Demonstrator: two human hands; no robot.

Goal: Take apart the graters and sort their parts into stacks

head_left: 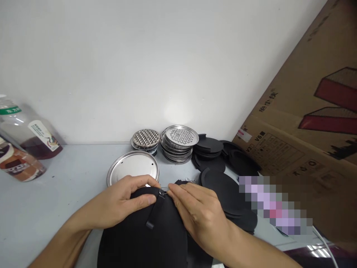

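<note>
A large black disc-shaped piece (139, 242) with a short black strap (152, 219) stands low in front of me. My left hand (128, 201) grips its top edge, with the index finger behind and the thumb in front. A small metal loop (161, 192) sits at the top of the strap, between my hands. My right hand (198, 208) pinches a thin metal wire piece (165, 188) beside that loop. The wire's right end is hidden by my fingers. Several small wire clips (191, 180) lie just behind my right hand.
Behind my left hand is a shiny metal lid (131, 167). Stacked metal grater discs (146, 138) and more grater discs (182, 136) stand against the wall. Black discs (220, 188) are piled to the right, before a leaning cardboard box (279, 149). Bottles (22, 163) lie left. A blurred patch (273, 204) covers something.
</note>
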